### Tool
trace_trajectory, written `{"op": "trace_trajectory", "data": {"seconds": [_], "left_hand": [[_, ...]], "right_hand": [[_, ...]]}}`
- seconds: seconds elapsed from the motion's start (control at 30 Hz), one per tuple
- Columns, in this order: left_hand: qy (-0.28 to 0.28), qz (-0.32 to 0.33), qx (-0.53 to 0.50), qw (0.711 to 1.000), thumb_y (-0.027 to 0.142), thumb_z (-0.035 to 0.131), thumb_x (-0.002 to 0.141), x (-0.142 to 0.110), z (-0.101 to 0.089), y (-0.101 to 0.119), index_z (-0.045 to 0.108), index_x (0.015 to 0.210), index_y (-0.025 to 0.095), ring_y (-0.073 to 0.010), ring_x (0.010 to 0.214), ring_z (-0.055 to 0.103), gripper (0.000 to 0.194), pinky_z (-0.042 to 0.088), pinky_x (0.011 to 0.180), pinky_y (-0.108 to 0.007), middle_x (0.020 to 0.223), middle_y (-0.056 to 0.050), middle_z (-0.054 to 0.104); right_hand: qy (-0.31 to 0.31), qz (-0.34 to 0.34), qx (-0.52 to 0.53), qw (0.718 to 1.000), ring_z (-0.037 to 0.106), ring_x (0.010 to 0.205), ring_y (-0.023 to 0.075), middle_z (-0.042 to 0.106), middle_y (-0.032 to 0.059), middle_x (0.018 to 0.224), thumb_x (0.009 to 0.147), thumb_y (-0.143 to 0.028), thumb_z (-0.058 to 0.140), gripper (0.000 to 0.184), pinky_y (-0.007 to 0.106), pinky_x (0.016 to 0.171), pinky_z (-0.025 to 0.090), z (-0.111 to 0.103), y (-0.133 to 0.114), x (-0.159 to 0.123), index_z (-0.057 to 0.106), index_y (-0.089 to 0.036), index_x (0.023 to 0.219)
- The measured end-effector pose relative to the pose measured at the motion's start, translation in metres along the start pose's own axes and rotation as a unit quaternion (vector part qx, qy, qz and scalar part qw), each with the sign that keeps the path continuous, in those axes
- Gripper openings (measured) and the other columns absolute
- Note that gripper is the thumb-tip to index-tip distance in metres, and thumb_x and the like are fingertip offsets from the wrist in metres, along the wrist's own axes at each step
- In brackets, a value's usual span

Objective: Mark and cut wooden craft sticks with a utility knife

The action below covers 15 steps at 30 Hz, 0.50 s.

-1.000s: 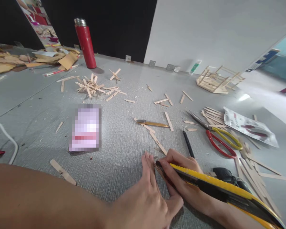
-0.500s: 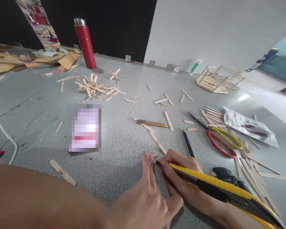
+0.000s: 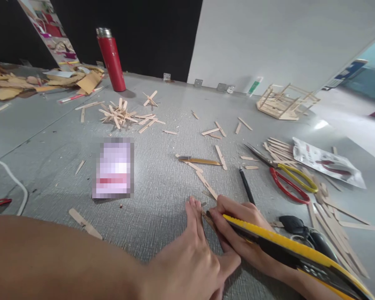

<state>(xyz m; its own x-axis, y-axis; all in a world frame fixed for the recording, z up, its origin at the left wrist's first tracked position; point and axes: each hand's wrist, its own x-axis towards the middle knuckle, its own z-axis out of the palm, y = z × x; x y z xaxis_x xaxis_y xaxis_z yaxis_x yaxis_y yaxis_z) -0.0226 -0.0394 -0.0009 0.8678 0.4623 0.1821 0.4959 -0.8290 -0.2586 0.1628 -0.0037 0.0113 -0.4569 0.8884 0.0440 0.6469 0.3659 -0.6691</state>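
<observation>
My right hand is closed around a yellow and black utility knife, whose tip end points down at a thin wooden craft stick on the table. My left hand lies beside it, fingers together, pressing the stick against the surface. Most of that stick is hidden by my fingers, and the blade can barely be made out. Just ahead of my right hand is another craft stick with a notch cut in it. Beyond that lies a slim brown craft knife.
Right of my hands are a black pen, red and yellow scissors, keys and loose sticks. A stick frame, a stick pile and a red flask stand farther back. A blurred-out phone-like rectangle lies left.
The view has shifted slightly. My right hand and the utility knife have moved only a little; my left hand keeps its place on the stick.
</observation>
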Motion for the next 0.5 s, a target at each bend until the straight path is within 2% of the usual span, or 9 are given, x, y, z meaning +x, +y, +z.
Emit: {"op": "trace_trajectory", "data": {"seconds": [0.27,0.5], "left_hand": [[0.007,0.007,0.006,1.000,0.046,0.046,0.095,0.0018,0.0005,0.0003,0.054,0.131,0.008,-0.0555,0.114,0.069,0.053,0.039,0.100,-0.067,0.118,-0.033,0.073],[0.008,0.019,0.014,1.000,0.045,0.045,0.097,0.0011,0.0008,-0.0021,0.057,0.126,0.009,-0.0543,0.114,0.069,0.048,0.042,0.098,-0.067,0.116,-0.032,0.074]], "right_hand": [[0.000,-0.020,-0.003,1.000,0.039,0.042,0.0091,0.040,-0.0111,0.051,0.107,-0.031,0.047,0.037,0.024,0.048,0.036,-0.0020,0.0003,-0.0019,0.038,-0.026,0.072],[0.012,0.018,-0.026,0.999,0.049,0.052,0.0128,0.052,-0.0065,0.055,0.107,-0.041,0.044,0.041,0.030,0.060,0.039,-0.0014,0.0008,-0.0028,0.042,-0.025,0.070]]}}
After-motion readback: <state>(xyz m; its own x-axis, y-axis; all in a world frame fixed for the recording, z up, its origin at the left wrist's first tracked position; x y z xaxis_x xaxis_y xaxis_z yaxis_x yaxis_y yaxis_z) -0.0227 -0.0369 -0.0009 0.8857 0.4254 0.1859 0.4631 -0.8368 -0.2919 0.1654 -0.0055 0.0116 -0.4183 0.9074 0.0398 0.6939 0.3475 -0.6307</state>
